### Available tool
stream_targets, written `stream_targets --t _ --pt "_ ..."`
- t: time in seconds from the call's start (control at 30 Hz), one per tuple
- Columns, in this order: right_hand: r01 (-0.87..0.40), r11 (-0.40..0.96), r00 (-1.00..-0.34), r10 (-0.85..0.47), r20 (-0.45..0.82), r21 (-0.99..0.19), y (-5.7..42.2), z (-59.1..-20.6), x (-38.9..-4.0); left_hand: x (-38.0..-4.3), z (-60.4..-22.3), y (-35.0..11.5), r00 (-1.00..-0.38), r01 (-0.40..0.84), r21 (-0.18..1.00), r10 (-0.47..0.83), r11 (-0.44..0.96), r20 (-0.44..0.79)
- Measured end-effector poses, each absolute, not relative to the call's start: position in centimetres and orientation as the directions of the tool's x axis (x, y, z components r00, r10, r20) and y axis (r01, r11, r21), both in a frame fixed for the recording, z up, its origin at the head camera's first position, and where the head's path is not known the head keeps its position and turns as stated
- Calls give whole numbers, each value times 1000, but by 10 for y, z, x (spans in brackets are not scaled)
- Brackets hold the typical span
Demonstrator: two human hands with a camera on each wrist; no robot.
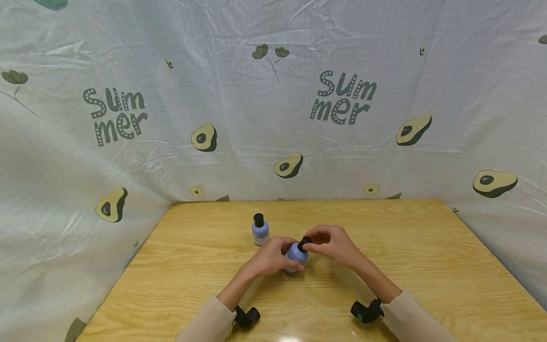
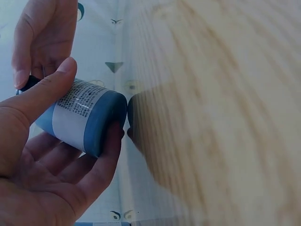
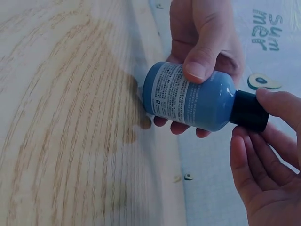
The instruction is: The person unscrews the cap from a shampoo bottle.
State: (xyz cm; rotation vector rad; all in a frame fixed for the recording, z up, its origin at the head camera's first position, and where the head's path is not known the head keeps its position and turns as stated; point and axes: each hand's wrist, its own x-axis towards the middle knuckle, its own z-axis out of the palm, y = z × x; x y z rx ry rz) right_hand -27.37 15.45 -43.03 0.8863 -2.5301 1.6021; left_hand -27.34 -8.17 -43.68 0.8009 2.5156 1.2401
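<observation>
A small blue-violet bottle (image 1: 297,254) with a black cap (image 3: 249,110) is held tilted over the front middle of the table. My left hand (image 1: 273,256) wraps its fingers and thumb round the bottle's body. With thumb and fingertips, my right hand (image 1: 335,244) pinches the black cap, which sits on the bottle's neck. A white label with small print (image 3: 171,92) shows in the right wrist view. In the left wrist view the bottle's base (image 2: 110,122) is close to the tabletop. A second bottle (image 1: 260,232) of the same kind stands upright, capped, behind my left hand.
The wooden table (image 1: 427,266) reaches back to a pale curtain (image 1: 248,104) printed with avocados and lettering. Dark wrist devices (image 1: 366,311) are strapped near both sleeves.
</observation>
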Motion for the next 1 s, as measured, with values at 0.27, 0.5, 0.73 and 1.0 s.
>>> stream_targets --t 0.27,0.5,0.73,1.0 --pt "-504 269 -800 -504 326 -820 157 -429 -275 -275 -437 -82 -827 353 802 561 482 27" --pt "-487 260 -802 -511 309 -834 159 -431 -276 -273 -436 -80 -843 342 791 537 507 21" --pt "-418 305 -861 -432 267 -856 155 -434 -276 -273 -437 -81 -840 348 788 542 507 22" --pt "-443 264 -841 -454 295 -857 152 -433 -274 -272 -437 -80 -827 363 796 561 485 35"
